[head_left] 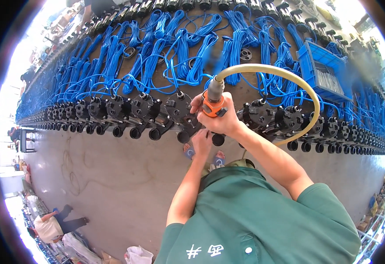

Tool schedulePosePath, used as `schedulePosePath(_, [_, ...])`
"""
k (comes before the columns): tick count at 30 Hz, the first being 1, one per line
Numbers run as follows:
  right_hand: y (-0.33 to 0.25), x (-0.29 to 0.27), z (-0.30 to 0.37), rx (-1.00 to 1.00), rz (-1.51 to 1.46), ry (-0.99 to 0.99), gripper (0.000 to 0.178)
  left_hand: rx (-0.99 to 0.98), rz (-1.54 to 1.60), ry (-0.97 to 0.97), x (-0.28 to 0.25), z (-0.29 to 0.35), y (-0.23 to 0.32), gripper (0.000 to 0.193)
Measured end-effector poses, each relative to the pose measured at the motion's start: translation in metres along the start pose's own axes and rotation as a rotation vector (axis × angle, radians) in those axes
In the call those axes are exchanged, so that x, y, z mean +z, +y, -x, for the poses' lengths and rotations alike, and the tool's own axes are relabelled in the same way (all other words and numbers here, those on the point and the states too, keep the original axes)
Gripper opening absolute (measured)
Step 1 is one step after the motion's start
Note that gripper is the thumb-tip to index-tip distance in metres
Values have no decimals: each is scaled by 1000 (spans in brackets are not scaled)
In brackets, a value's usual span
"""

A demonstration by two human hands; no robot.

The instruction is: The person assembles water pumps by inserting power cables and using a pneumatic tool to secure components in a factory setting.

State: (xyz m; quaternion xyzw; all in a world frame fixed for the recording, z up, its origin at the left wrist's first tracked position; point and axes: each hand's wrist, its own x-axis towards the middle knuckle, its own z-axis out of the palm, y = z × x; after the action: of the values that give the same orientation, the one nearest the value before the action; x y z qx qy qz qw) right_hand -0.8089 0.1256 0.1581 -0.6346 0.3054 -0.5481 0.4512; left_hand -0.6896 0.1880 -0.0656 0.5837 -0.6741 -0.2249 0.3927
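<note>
Right hand grip (221, 116) is closed around an orange and grey air tool (213, 100), which stands nearly upright with its tip pointing down toward the black valve part (191, 124) under it. A beige hose (289, 75) leaves the top of the tool and makes a wide loop to the right, then comes back down beside the right forearm. Left hand grip (201, 141) sits just below the tool, fingers together and pressed on the front edge of the same black part — whether they close around it or only hold it steady, I cannot tell.

This part is one in a long row of similar black valve bodies (139, 110) along the near edge of the worktop (245, 90). Behind the row lie many bundles of blue cable (188, 57). A blue plastic crate (322, 72) stands on the worktop to the right, behind the hose loop. Below the worktop is grey floor (113, 176) — another person (54, 224) crouches there at lower left.
</note>
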Motion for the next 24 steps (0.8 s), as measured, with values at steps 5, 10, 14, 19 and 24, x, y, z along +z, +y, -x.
schedulePosePath(5, [-5, -3, -3, -164, 18, 25, 33, 32, -168, -185, -55, -22, 41, 11])
schedulePosePath(10, [-60, -70, 15, -184, -73, 296, 44, 185, -31, -57, -195, -149, 154, 7])
schedulePosePath(14, [-73, -96, 35, -224, -159, 644, 43, 491, -440, -683, -184, -288, 155, 12])
schedulePosePath(19, [-72, -90, 47, -130, 2, 958, 38, 809, -272, -1277, -34, -379, 144, 15])
schedulePosePath(24, [-69, -63, 26, 62, 158, 1110, 31, 1184, 34, -1911, 93, -300, 79, 37])
